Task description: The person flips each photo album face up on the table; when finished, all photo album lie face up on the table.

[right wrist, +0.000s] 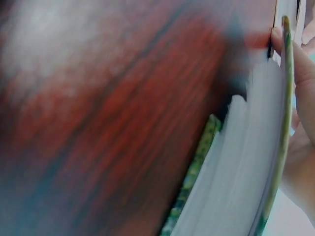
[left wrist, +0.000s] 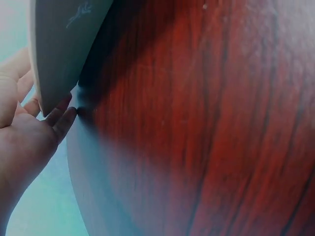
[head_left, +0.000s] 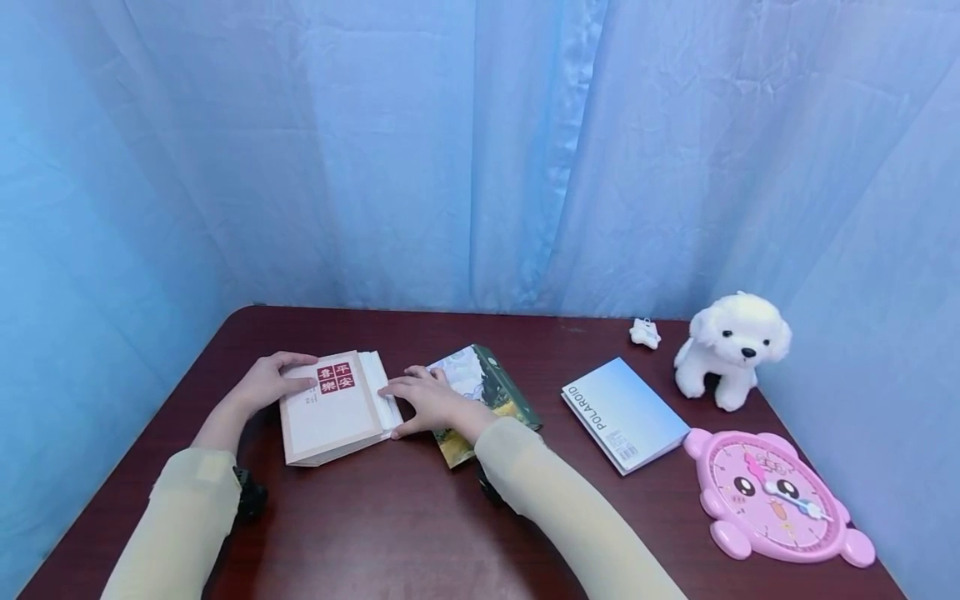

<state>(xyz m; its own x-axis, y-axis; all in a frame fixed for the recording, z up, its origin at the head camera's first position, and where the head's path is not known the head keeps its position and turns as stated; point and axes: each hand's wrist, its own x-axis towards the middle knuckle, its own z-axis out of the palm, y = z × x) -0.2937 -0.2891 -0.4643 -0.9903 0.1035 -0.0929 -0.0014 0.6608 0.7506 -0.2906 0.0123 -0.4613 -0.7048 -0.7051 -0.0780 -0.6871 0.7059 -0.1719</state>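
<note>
A cream-coloured book (head_left: pixel 330 421) with red squares of Chinese characters lies at the left of the table, its cover slightly raised along the near edge. My left hand (head_left: pixel 268 382) grips its left side, thumb on top; in the left wrist view fingers (left wrist: pixel 64 123) reach under the cover (left wrist: pixel 69 54). At the opposite side, my right hand (head_left: pixel 431 402) holds the white strip (head_left: pixel 381 392) between thumb and fingers. Under my right wrist lies a green illustrated book (head_left: pixel 506 387); its pages (right wrist: pixel 261 123) fill part of the right wrist view.
Right of the green book lies a blue-and-white POLAROID album (head_left: pixel 626 412). Farther right are a white plush dog (head_left: pixel 738 346), a small white star-shaped trinket (head_left: pixel 645 333) and a pink toy clock (head_left: pixel 776 496). Blue curtains (head_left: pixel 390 167) hang behind the dark red table (head_left: pixel 375 533).
</note>
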